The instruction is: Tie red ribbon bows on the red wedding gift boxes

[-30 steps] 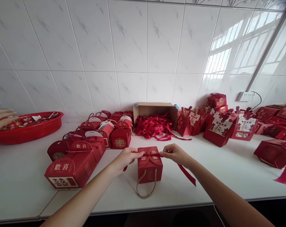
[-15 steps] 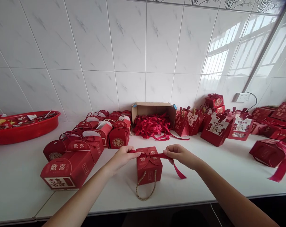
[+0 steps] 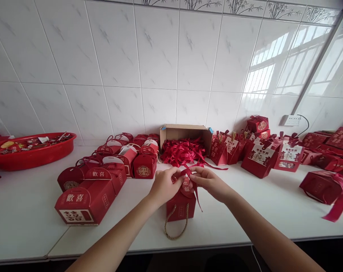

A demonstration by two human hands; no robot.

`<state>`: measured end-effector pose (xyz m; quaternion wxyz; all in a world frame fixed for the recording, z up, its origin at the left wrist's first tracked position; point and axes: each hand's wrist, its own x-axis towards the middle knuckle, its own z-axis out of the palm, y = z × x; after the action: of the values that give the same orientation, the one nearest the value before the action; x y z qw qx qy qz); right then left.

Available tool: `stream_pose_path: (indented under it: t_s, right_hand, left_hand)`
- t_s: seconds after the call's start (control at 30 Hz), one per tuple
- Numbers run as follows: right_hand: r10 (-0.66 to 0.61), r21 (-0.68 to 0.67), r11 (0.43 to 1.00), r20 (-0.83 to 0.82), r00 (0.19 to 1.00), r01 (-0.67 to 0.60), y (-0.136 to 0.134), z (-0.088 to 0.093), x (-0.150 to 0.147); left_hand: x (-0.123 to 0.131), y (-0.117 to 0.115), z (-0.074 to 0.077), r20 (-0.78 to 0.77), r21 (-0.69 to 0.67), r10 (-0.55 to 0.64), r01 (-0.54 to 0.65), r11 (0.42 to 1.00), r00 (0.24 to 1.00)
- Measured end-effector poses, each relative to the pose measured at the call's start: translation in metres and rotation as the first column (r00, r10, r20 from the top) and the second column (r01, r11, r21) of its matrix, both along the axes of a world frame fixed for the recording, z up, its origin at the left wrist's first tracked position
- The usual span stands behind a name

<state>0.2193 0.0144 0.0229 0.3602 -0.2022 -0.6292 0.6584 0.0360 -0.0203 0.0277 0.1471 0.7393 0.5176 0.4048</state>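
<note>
A small red gift box (image 3: pixel 180 208) with gold lettering stands upright near the front of the white table, its beige rope handle (image 3: pixel 176 237) hanging down toward me. Above its lid, a red ribbon (image 3: pixel 187 172) is looped between my fingers, and one tail drops down the box's right side. My left hand (image 3: pixel 166 185) pinches the ribbon from the left. From the right, my right hand (image 3: pixel 209 182) grips it with thumb and forefinger. Together the hands cover most of the lid, so how the ribbon crosses there is partly hidden.
An open cardboard box (image 3: pixel 185 130) spilling red ribbons lies against the tiled wall. Red gift boxes (image 3: pixel 86 200) are grouped at left, with a red basin (image 3: pixel 32 155) behind. More boxes (image 3: pixel 259 158) stand at right, including a ribboned one (image 3: pixel 320 187).
My hands have come together over the lid; before, they held the ribbon stretched taut to either side. The ribbon is now raised into a loop. The view has shifted slightly.
</note>
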Motion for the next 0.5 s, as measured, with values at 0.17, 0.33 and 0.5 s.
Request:
stream_pose_path:
  t_s: [0.17, 0.33, 0.5]
  right_hand:
    - [-0.144, 0.077, 0.988, 0.138, 0.980, 0.135, -0.002, -0.005, -0.001]
    - [-0.247, 0.158, 0.964, 0.233, 0.941, 0.214, 0.000, -0.014, -0.012]
    - [-0.240, 0.187, 0.961, 0.195, 0.951, 0.205, -0.002, -0.021, -0.027]
  left_hand:
    - [-0.002, 0.005, -0.001, 0.010, 0.056, 0.055, -0.056, 0.997, 0.998]
    - [-0.003, 0.002, -0.003, -0.017, 0.123, 0.086, -0.083, 0.989, 0.996]
    - [-0.005, -0.002, -0.004, 0.007, 0.115, 0.034, -0.035, 0.993, 0.999]
